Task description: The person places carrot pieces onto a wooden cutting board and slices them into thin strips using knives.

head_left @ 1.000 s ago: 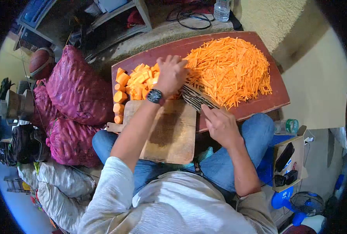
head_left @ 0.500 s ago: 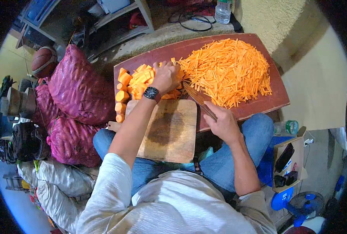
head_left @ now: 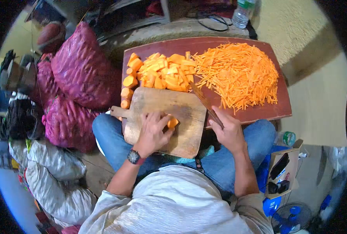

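My left hand [head_left: 153, 130] is on the wooden cutting board [head_left: 181, 103], fingers closed around a carrot piece [head_left: 173, 123]. The board rests across my lap against the table edge. My right hand [head_left: 228, 129] grips a knife [head_left: 202, 100] by its handle, right of the board. The knife's brownish blade points up and left, its tip near the carrot pieces on the table. Beyond the board lies a heap of cut carrot slabs [head_left: 165, 72], with thicker carrot chunks [head_left: 130, 81] lined up at its left. A large mound of carrot strips [head_left: 239, 76] covers the table's right half.
The red table [head_left: 280, 105] stands before my crossed legs. Full purple mesh sacks [head_left: 83, 66] and white sacks [head_left: 50, 187] sit at left. A water bottle [head_left: 242, 15] stands behind the table. At right are a cardboard box [head_left: 292, 165] and a fan [head_left: 292, 218].
My left hand has come back from the slab heap to the board with a carrot piece. My right hand still holds the knife in much the same pose. The view has shifted slightly.
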A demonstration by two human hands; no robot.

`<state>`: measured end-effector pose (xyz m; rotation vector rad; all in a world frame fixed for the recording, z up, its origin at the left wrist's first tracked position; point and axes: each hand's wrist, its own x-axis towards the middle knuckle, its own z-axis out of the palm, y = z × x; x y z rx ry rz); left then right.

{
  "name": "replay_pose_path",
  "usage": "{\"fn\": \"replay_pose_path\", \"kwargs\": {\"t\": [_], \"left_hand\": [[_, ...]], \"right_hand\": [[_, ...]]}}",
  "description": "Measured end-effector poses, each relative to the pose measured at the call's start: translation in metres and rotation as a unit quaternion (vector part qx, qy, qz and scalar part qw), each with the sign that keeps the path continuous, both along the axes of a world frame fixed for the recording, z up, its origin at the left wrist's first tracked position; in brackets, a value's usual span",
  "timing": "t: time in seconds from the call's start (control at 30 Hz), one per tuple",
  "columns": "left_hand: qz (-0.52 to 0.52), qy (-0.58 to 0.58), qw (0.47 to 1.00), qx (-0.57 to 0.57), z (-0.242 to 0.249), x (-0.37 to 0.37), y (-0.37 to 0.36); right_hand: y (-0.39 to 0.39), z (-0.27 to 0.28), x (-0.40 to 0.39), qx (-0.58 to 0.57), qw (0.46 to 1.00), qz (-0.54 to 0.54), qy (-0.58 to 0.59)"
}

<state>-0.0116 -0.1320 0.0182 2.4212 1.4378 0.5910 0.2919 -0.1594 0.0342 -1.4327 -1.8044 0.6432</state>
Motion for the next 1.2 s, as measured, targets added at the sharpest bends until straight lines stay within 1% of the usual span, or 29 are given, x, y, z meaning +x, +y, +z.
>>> {"fn": "replay_pose_path", "kwargs": {"t": [0.1,0.17,0.2,0.23,0.27,0.3,0.33,0.4,0.47,0.5,0.57,0.73,0.87,0.93,0.97,1.03,1.07,1.13,1.2], "left_hand": [[0.012,-0.032,0.999,-0.02,-0.01,-0.012,-0.021],[-0.009,-0.075,0.997,0.03,-0.013,-0.012,-0.017],[-0.005,-0.079,0.996,0.029,-0.013,-0.011,-0.016],[-0.022,-0.06,0.997,0.052,-0.014,-0.01,-0.014],[-0.04,-0.04,0.996,0.075,-0.015,-0.009,-0.014],[-0.04,-0.045,0.996,0.073,-0.016,-0.009,-0.014],[-0.045,-0.032,0.995,0.077,-0.018,-0.01,-0.015],[-0.05,-0.024,0.995,0.077,-0.021,-0.013,-0.017],[-0.067,0.011,0.993,0.093,-0.022,-0.016,-0.019],[-0.067,0.006,0.994,0.09,-0.023,-0.018,-0.019],[-0.098,0.039,0.99,0.089,-0.023,-0.02,-0.019],[-0.104,0.011,0.992,0.075,-0.021,-0.02,-0.018],[-0.101,-0.008,0.994,0.051,-0.022,-0.02,-0.018],[-0.099,-0.013,0.994,0.049,-0.02,-0.021,-0.016],[-0.102,-0.016,0.993,0.05,-0.02,-0.021,-0.017],[-0.096,-0.03,0.994,0.049,-0.022,-0.019,-0.016],[-0.091,-0.041,0.994,0.047,-0.023,-0.019,-0.016],[-0.095,-0.038,0.993,0.054,-0.025,-0.021,-0.015],[-0.092,-0.037,0.993,0.057,-0.026,-0.022,-0.017]], "right_hand": [[-0.017,0.006,-0.022,0.021,0.998,0.051,0.001],[-0.026,0.022,-0.037,-0.06,0.993,0.098,0.002],[-0.029,0.021,-0.042,-0.061,0.991,0.122,-0.003],[-0.031,0.024,-0.047,-0.062,0.99,0.124,-0.008],[-0.032,0.028,-0.053,-0.103,0.985,0.137,-0.03],[-0.033,0.034,-0.058,-0.145,0.977,0.149,-0.051],[-0.033,0.042,-0.062,-0.189,0.969,0.147,-0.056],[-0.037,0.046,-0.067,-0.195,0.968,0.145,-0.071],[-0.04,0.048,-0.07,-0.2,0.965,0.146,-0.085],[-0.041,0.05,-0.072,-0.208,0.961,0.152,-0.097],[-0.042,0.054,-0.073,-0.22,0.956,0.158,-0.113],[-0.042,0.077,-0.078,-0.292,0.931,0.155,-0.155],[-0.035,0.067,-0.081,-0.279,0.931,0.176,-0.156],[-0.017,0.055,-0.091,-0.318,0.917,0.175,-0.164],[-0.012,0.051,-0.097,-0.321,0.916,0.174,-0.166],[-0.004,0.046,-0.104,-0.243,0.95,0.161,-0.109],[-0.004,0.05,-0.105,-0.243,0.95,0.161,-0.109],[-0.005,0.063,-0.105,-0.294,0.932,0.153,-0.147],[-0.02,0.07,-0.096,-0.296,0.934,0.145,-0.139]]}}
